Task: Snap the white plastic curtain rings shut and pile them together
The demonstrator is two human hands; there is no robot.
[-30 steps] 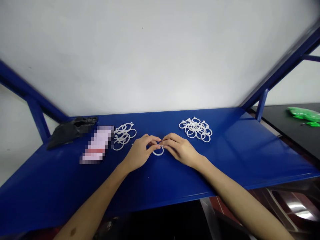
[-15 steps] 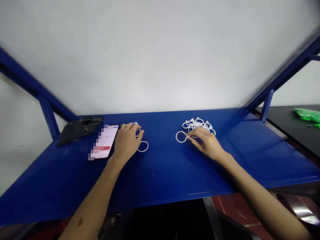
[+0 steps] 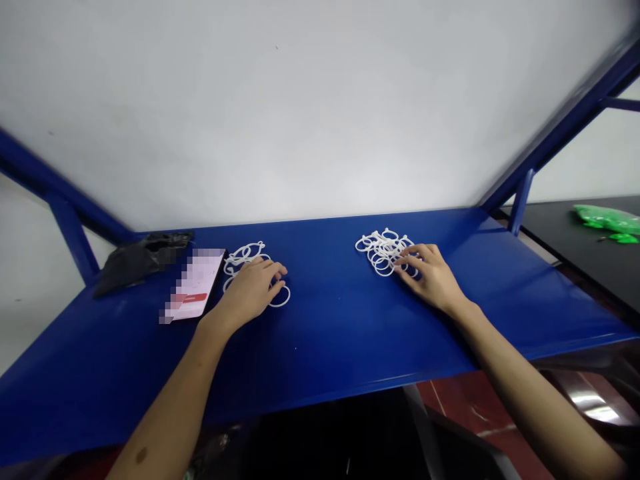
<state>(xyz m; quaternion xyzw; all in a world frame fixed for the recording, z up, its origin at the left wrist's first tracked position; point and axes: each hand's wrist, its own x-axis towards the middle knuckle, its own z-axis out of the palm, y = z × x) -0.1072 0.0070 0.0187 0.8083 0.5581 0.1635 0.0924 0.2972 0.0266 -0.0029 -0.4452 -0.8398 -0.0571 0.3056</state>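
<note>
Fingers (image 3: pixel 270 273) of the left hand (image 3: pixel 250 293) lie loosely spread and flat on the left pile of white rings (image 3: pixel 243 256), closing on nothing; one loose ring (image 3: pixel 280 298) sits just under their tips. Fingers (image 3: pixel 411 265) of the right hand (image 3: pixel 435 280) stretch onto the near edge of the right pile of rings (image 3: pixel 383 250); whether they pinch one cannot be told. Just outside the left hand lies a phone (image 3: pixel 193 285), with a black bag (image 3: pixel 137 259) beyond it. Everything rests on the blue table (image 3: pixel 330 327), and nothing lies between the hands and the piles.
</note>
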